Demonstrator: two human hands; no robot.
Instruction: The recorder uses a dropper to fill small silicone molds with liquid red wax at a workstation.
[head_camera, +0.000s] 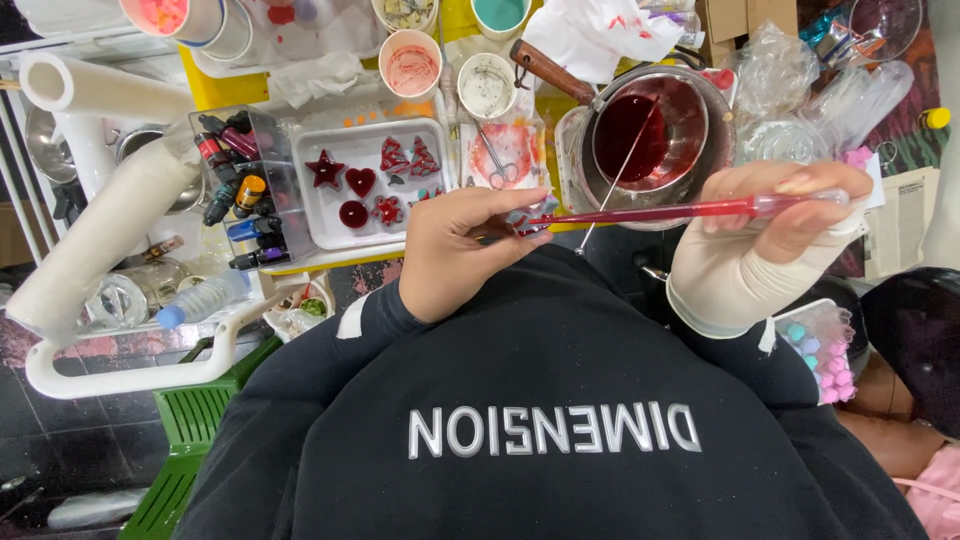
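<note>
Red-filled pipette (690, 209) pinched by both hands (460, 250) (775, 215), above pot (650, 135) and mould tray (370, 180).

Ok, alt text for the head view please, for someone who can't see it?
Two hands hold a long red-filled pipette level: left hand at its tip, right hand at the bulb end. Beyond them sit a pan of dark red liquid and a white tray of red shapes.

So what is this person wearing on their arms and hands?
Both arms are in black sleeves of a sweatshirt with pale lettering on the chest. The left hand is bare. The right hand wears a cream glove-like wrap over wrist and palm, fingers free.
</note>
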